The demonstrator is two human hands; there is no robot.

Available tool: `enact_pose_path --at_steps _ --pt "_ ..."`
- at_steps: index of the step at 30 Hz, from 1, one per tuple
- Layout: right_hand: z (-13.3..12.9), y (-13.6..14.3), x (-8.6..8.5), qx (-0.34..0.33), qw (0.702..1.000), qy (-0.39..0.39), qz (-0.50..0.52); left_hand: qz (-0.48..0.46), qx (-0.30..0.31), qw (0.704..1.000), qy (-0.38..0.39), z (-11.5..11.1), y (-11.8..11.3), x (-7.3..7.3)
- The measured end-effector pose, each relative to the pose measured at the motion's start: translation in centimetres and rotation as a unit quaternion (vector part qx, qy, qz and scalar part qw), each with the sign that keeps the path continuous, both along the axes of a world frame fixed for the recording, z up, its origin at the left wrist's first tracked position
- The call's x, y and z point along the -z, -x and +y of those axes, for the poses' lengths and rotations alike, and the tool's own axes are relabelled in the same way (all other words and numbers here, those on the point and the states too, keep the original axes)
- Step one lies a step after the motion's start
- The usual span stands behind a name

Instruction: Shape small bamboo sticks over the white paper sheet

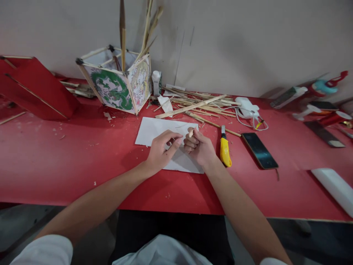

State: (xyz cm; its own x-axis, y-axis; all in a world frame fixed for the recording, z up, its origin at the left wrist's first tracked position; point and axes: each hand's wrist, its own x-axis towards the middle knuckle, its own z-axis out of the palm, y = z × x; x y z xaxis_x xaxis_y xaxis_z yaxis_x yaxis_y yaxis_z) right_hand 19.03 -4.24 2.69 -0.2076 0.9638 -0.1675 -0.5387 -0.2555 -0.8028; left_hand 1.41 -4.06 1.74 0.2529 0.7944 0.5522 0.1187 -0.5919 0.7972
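Over a white sheet [149, 130] on the red table [104, 154], both hands are raised close together. My right hand [200, 145] is closed, pinching a small pale piece of wood [191, 133] between thumb and fingers. Just left of it, my left hand [164, 149] has its thumb and index fingertips pressed together; whatever they may hold is too small to make out. A yellow utility knife [225, 151] lies to the right of my right hand, its blade end pointing away from me.
Behind the sheet lie a pile of thin wooden sticks [204, 105] and a white charger with cable [246, 106]. A dragon-patterned lantern frame [113, 88] stands back left, beside a red box-shaped frame [41, 88]. A phone [259, 151] and a white case [335, 187] lie right.
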Motion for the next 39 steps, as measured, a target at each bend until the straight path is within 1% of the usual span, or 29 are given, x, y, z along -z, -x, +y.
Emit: enact_pose_path --at_steps 2,4,9,13,19,25,31,35,39 --pt "0.02 0.20 0.01 -0.008 1.000 0.004 0.017 -0.017 0.007 0.999 0.039 -0.13 -0.12 0.05" --pt "0.02 0.37 0.01 -0.015 0.999 0.002 0.034 -0.027 0.010 0.998 0.062 -0.24 -0.17 0.07" --pt "-0.04 0.67 0.07 -0.023 0.999 -0.002 0.027 -0.054 0.013 0.996 0.073 -0.37 -0.24 0.04" --pt "-0.06 0.77 0.22 -0.027 0.999 -0.006 0.016 -0.057 0.012 0.995 0.078 -0.37 -0.27 0.09" --pt "-0.02 0.79 0.36 -0.026 0.999 -0.015 0.014 -0.073 0.015 0.991 0.109 -0.47 -0.31 -0.06" --pt "0.06 0.78 0.35 -0.024 0.999 -0.022 0.001 -0.080 0.040 0.985 0.148 -0.49 -0.29 -0.12" --pt "-0.10 0.83 0.59 -0.007 0.999 -0.021 -0.041 -0.062 0.083 0.975 0.196 -0.48 -0.36 0.53" --pt "-0.26 0.90 0.61 0.013 0.999 -0.011 -0.047 -0.052 0.072 0.976 0.198 -0.48 -0.47 0.72" --pt "-0.29 0.80 0.55 0.003 1.000 0.004 -0.025 -0.048 0.066 0.980 0.180 -0.51 -0.40 0.68"
